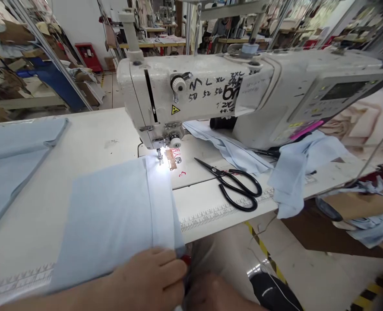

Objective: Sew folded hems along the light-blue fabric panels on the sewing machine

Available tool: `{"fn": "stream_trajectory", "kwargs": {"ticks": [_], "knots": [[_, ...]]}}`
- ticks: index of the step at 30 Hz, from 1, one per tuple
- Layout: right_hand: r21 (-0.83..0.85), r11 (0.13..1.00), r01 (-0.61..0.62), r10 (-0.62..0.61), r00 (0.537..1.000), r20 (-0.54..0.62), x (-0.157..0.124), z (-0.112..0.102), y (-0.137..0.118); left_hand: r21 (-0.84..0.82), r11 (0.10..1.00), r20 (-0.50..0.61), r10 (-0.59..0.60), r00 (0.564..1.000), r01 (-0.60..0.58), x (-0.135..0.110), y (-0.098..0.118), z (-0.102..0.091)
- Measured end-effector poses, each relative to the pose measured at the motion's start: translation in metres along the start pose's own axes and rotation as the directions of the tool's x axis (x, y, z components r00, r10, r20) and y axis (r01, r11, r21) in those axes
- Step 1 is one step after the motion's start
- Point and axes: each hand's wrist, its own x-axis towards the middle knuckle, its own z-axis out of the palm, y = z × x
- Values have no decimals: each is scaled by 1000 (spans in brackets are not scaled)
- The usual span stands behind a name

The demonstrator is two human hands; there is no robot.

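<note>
A light blue fabric panel (110,207) lies flat on the sewing table, with a paler folded strip (160,203) along its right side. The strip's far end sits at the lit presser foot (160,156) of a white sewing machine (204,90). At the table's front edge my left hand (154,276) is closed, fingers curled over the near end of the cloth. Beside it, lower and below the edge, is my right hand (215,293); it is blurred and its fingers are mostly hidden. Black-handled scissors (230,181) lie right of the needle area.
More blue cloth (16,160) lies at the table's left. Blue strips (295,168) drape over the front edge at right, near a pink marker (306,130). A printed ruler (210,216) runs along the edge. Bundled pieces (362,205) sit low at right.
</note>
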Motion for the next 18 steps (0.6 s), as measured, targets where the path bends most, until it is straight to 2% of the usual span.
{"fn": "stream_trajectory", "kwargs": {"ticks": [2, 3, 5, 7, 10, 14, 16, 18], "knots": [[16, 999, 51, -49, 997, -67, 5, -21, -7, -33, 998, -23, -47, 999, 46, -4, 13, 6], [-5, 998, 58, -58, 989, -136, 10, -31, -9, -48, 997, -39, -70, 997, 68, -6, 16, 8], [-143, 989, 44, -87, 947, -310, 23, -50, -10, -80, 992, -75, -105, 992, 99, -8, 17, 11], [-345, 935, 77, -216, 898, -383, 37, -62, -6, -115, 987, -111, -126, 986, 113, -9, 17, 9], [-513, 832, 211, -398, 871, -287, 53, -66, 3, -219, 973, -204, -121, 971, 76, -10, 16, 2], [-532, 794, 294, -463, 860, -215, 57, -60, 12, -358, 933, -248, -144, 958, 47, -9, 4, -6], [-532, 791, 300, -450, 875, -176, 57, -60, 13, -384, 913, -285, -260, 923, 138, -6, -10, -6], [-539, 786, 303, -434, 891, -133, 56, -61, 12, -348, 893, -336, -403, 851, 285, -4, -27, -3]]}}
